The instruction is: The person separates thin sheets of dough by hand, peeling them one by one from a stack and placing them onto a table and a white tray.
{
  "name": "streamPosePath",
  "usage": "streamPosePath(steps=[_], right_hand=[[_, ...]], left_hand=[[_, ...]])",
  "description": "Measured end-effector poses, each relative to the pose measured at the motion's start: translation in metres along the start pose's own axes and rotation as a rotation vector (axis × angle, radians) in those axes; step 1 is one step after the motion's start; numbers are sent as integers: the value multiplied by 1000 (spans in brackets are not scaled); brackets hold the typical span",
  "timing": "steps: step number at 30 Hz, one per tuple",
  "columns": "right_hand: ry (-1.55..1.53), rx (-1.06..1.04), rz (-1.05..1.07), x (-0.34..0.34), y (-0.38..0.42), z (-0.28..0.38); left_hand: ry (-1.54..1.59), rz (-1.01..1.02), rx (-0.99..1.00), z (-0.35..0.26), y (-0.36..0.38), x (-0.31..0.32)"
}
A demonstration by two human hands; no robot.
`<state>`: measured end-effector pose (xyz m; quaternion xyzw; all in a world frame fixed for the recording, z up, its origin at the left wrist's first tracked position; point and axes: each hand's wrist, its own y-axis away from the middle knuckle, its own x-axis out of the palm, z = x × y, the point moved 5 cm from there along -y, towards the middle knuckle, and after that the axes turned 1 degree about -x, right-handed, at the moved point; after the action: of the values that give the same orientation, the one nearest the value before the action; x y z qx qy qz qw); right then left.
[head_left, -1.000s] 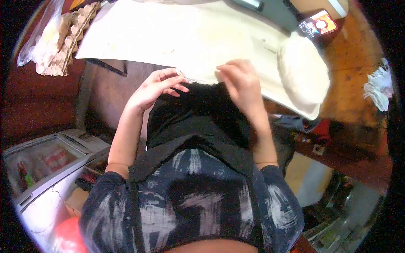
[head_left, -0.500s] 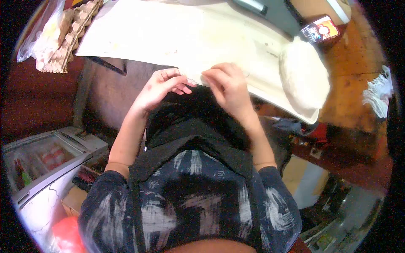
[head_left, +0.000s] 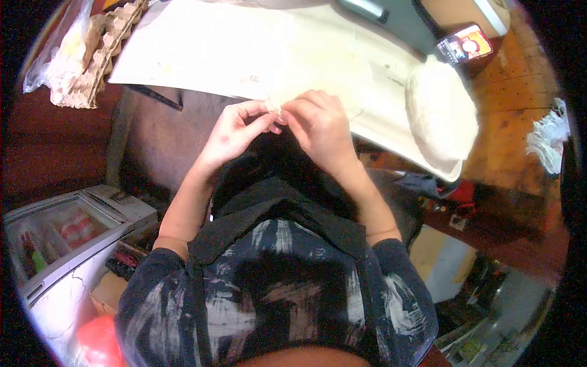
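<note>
In front of my body, above the near edge of the long white tray (head_left: 202, 58), my two hands meet at the fingertips. A small whitish piece of dough (head_left: 275, 110) shows between them, mostly covered by fingers. My left hand (head_left: 238, 131) is closed, with thumb and fingers pinching the piece from the left. From the right, my right hand (head_left: 319, 128) pinches it too, fingers bent and pressed together. A large pale lump of dough (head_left: 441, 113) lies at the tray's right end, apart from both hands.
Cardboard egg trays (head_left: 113, 46) and a clear plastic bag (head_left: 61, 58) are at the far left. A lit phone (head_left: 465, 44) lies at the back right, and a white cloth or bag (head_left: 548, 137) at the right edge. A glass-topped freezer (head_left: 73, 226) stands low left.
My right hand has moved left, closing the gap to my left hand. Fingertips that were apart now meet around the small piece.
</note>
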<state>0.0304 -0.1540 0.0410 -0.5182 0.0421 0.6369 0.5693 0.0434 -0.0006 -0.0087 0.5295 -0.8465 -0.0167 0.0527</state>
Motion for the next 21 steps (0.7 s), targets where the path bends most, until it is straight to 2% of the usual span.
streamPosePath(steps=[7, 9, 21], right_hand=[[-177, 61, -11, 5, -2, -9], [-268, 145, 12, 6, -2, -12], [-272, 207, -5, 8, -3, -17]], left_hand=[[-108, -28, 32, 4, -2, 0], [-122, -24, 48, 4, -2, -1], [-176, -32, 6, 5, 0, -4]])
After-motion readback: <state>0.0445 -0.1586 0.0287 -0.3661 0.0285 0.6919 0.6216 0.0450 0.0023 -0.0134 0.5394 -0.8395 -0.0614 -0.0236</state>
